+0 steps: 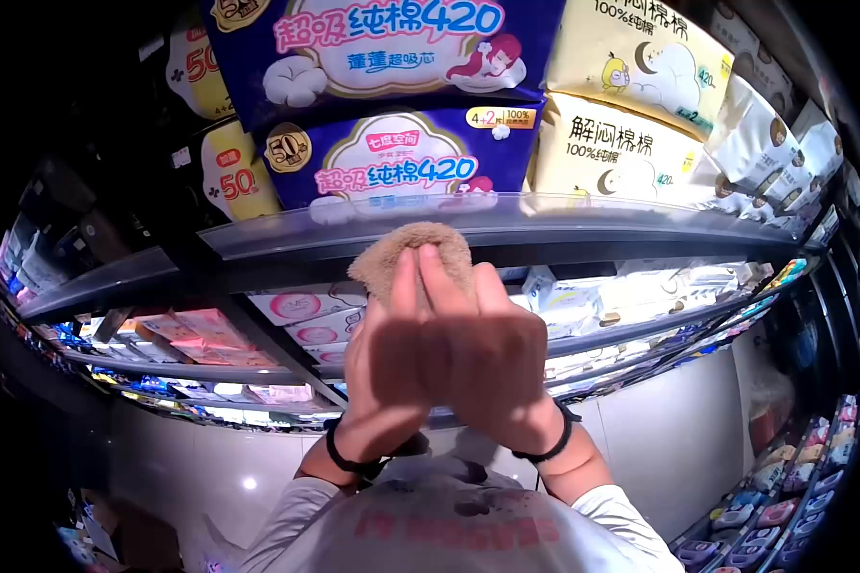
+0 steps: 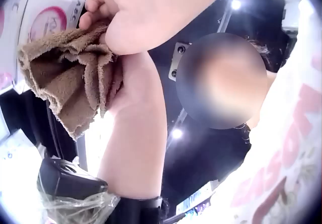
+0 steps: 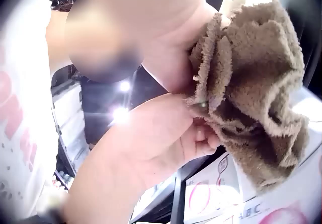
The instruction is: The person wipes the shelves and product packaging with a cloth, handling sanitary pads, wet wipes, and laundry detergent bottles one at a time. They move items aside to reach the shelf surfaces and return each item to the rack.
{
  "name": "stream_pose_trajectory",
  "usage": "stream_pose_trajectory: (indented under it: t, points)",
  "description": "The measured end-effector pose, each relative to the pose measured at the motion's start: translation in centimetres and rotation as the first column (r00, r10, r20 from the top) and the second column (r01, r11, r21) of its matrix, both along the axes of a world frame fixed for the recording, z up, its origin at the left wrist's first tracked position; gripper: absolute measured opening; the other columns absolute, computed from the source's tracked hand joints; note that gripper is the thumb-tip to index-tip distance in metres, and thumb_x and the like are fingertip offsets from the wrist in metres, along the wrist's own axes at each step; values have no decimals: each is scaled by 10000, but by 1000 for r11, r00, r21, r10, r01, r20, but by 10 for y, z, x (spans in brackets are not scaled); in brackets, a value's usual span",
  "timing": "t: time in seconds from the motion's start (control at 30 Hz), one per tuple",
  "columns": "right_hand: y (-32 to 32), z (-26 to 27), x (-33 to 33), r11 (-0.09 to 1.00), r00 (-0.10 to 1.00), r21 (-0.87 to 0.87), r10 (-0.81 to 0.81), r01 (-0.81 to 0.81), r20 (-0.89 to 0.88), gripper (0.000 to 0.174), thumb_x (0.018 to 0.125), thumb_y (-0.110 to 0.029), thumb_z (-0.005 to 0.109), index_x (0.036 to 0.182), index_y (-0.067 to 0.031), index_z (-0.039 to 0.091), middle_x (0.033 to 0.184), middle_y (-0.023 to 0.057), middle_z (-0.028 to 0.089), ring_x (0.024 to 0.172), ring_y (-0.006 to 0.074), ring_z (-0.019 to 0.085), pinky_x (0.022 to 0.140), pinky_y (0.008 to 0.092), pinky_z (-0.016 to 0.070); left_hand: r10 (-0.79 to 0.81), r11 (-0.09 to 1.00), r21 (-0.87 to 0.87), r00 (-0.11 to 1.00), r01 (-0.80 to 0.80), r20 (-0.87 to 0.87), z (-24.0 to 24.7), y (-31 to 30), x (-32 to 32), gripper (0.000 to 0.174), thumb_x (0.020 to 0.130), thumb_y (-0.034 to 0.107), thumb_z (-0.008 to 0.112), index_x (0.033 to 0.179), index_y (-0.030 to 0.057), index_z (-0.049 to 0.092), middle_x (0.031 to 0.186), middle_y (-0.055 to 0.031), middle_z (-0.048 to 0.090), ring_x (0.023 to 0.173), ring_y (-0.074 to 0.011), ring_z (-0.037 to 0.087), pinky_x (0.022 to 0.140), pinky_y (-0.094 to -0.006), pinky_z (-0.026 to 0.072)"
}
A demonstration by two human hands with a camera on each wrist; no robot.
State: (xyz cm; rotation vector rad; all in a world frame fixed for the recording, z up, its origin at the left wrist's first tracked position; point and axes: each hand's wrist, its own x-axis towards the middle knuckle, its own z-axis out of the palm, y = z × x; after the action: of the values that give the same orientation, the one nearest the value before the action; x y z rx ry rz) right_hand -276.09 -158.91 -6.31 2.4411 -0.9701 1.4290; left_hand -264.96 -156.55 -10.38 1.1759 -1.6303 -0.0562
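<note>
A brown terry cloth [image 1: 420, 250] lies bunched at the front edge of a shelf [image 1: 545, 229], directly below the packs. My left hand [image 1: 382, 368] and right hand [image 1: 497, 358] are side by side and both hold it, fingers pointing up toward the shelf edge. The left wrist view shows the cloth [image 2: 75, 78] hanging in loose folds from the hands. In the right wrist view, the cloth [image 3: 261, 73] is gathered between the hands, with curled fingertips [image 3: 204, 141] beside it. Each wrist wears a black band.
Purple packs [image 1: 401, 158] and cream packs [image 1: 612, 143] stand on the shelf just above the hands. White packs [image 1: 306, 310] fill a lower shelf. A pale tiled floor [image 1: 248, 468] lies below, and another stocked shelf [image 1: 784, 487] is at the lower right.
</note>
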Motion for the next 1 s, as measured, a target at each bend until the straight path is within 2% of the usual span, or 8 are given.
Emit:
stream_pose_trajectory:
  t: [0.03, 0.17, 0.6, 0.7, 0.77, 0.8, 0.9, 1.0]
  points:
    - [-4, -3, 10, 985, 996, -153, 77, -82, -40, 440, 725, -126, 600, 1149, -16, 559, 790, 148, 549, 555, 301, 529, 481, 347, 443, 22, 999, -36, 999, -23, -37, 0, 4, 7, 642, 798, 182, 644, 1339, -2, 352, 1250, -221, 465, 1087, -363, 508, 918, -381, 398]
    - [-4, -4, 47, 980, 981, 59, 188, -190, 39, 490, 685, -100, 629, 1162, -15, 554, 731, 122, 502, 493, 249, 512, 442, 329, 419, 365, 918, -189, 929, -349, 58, 9, 8, 32, 511, 789, 51, 572, 1275, -24, 432, 1054, -231, 558, 852, -387, 588, 728, -393, 476]
    - [-15, -32, 4, 989, 983, 53, 128, -135, 130, 525, 756, -129, 603, 1269, -141, 494, 796, 125, 464, 535, 258, 518, 439, 362, 414, 128, 989, -68, 991, -130, -33, -7, -5, -7, 683, 784, 177, 635, 1362, -13, 326, 1113, -195, 510, 872, -314, 541, 764, -349, 432]
    - [-14, -38, -21, 994, 978, 108, 3, -26, 210, 468, 754, -103, 585, 1219, -144, 548, 842, 143, 489, 583, 282, 546, 498, 348, 450, 407, 906, -342, 741, -251, 534, -21, -26, -27, 538, 845, 185, 517, 1288, -79, 367, 1249, -261, 447, 910, -377, 526, 766, -382, 440]
    - [-17, -45, -38, 995, 952, 91, 15, -46, 307, 460, 758, -79, 576, 1214, -129, 551, 852, 162, 508, 621, 319, 564, 530, 354, 466, -33, 919, -392, 984, -39, -175, -32, -46, -67, 483, 841, 158, 501, 1249, -84, 409, 1253, -261, 451, 815, -375, 524, 717, -388, 448]
    - [-17, -47, -45, 995, 952, 103, -33, 1, 306, 458, 753, -39, 568, 1205, -116, 557, 841, 173, 514, 637, 346, 566, 554, 372, 475, 259, 927, -365, 858, -91, 444, -32, -41, -47, 495, 807, 144, 525, 1235, -86, 432, 1250, -251, 465, 742, -349, 528, 668, -385, 459]
    - [-21, -46, -59, 999, 941, 18, -53, 50, 333, 499, 723, 20, 556, 1206, -109, 564, 823, 175, 504, 641, 351, 562, 559, 381, 475, 27, 997, -74, 952, -5, 306, -14, -38, -73, 511, 768, 128, 549, 1228, -75, 457, 1238, -246, 483, 662, -315, 523, 621, -371, 466]
    - [-16, -21, -69, 986, 940, 79, -164, 147, 300, 487, 733, 36, 529, 1197, -103, 577, 832, 169, 504, 636, 334, 558, 576, 368, 472, 193, 935, -352, 902, -49, 387, 14, -41, -84, 435, 739, 128, 591, 1153, 4, 545, 1004, -148, 584, 774, -222, 570, 606, -299, 458]
